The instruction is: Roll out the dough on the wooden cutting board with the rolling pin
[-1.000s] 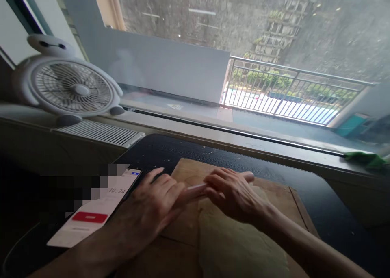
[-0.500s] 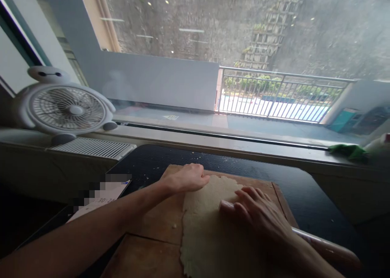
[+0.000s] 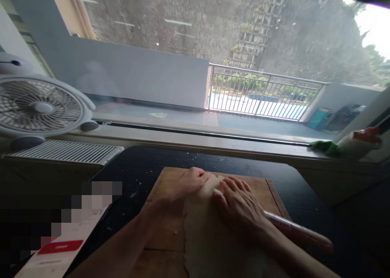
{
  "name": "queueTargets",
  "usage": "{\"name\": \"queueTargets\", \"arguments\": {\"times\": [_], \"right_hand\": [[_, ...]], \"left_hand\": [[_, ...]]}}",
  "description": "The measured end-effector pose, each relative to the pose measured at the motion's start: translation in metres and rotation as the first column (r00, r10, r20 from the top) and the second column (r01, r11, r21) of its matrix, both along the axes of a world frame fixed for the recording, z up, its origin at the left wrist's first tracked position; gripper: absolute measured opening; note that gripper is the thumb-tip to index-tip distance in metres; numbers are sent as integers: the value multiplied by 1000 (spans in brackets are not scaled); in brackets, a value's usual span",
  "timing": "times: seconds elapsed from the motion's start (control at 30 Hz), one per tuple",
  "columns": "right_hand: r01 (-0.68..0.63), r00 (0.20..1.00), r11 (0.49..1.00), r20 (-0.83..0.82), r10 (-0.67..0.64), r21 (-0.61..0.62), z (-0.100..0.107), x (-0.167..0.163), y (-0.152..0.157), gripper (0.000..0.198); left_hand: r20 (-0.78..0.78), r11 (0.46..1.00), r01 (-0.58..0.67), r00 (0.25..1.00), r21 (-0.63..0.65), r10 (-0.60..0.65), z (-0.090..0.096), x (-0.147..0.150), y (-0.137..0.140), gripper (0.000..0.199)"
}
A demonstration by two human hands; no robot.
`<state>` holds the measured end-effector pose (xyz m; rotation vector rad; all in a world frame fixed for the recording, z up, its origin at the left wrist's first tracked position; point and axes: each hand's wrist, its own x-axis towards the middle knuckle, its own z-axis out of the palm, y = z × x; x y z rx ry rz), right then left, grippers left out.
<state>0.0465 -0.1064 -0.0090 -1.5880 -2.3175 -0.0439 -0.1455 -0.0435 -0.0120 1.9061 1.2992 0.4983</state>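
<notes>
Daylight comes through a wide window onto a dark bench (image 3: 307, 196) set close against the sill (image 3: 170, 135). Palm down, the right hand (image 3: 240, 198) lies over a rolling pin (image 3: 300, 231), thumb near the pin's inner end and fingers stretched forward, slightly apart; whether the palm grips it is hidden. Held near that end, the pin slants out under the wrist to the right, perhaps so that one hand can steady it. Across from it, the left hand (image 3: 193, 181) is curled at the far left edge of the dough sheet (image 3: 204, 233); I cannot tell if the fingertips pinch it. That placing would suit keeping the thin sheet from sliding.

Beneath both hands, the pale, ragged-edged dough lies flat on a wooden board (image 3: 166, 225), which probably gives it a smooth base and keeps it off the bench. Small crumbs dot the bench beyond. At the lower left, a phone (image 3: 76, 233) lies face up beside the board, likely for easy viewing. Farther out, a white fan (image 3: 42, 107) stands at the left by the window, and a green cloth (image 3: 327, 147) sits on the sill at the right.
</notes>
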Motion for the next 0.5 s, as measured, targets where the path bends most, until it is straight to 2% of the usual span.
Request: {"name": "queueTargets", "arguments": {"times": [0.17,0.37,0.5], "right_hand": [[154,986,987,72,-151,-40,1,-6,30,36],[-22,997,999,71,19,40,-10,-20,14,32],[126,984,989,114,-134,76,-3,-10,39,34]], "left_hand": [[-52,997,-22,998,78,26,-5,2,-8,30],[-37,995,11,999,102,-7,-4,-4,-14,34],[-48,987,-18,999,158,25,-8,-4,-14,30]]}}
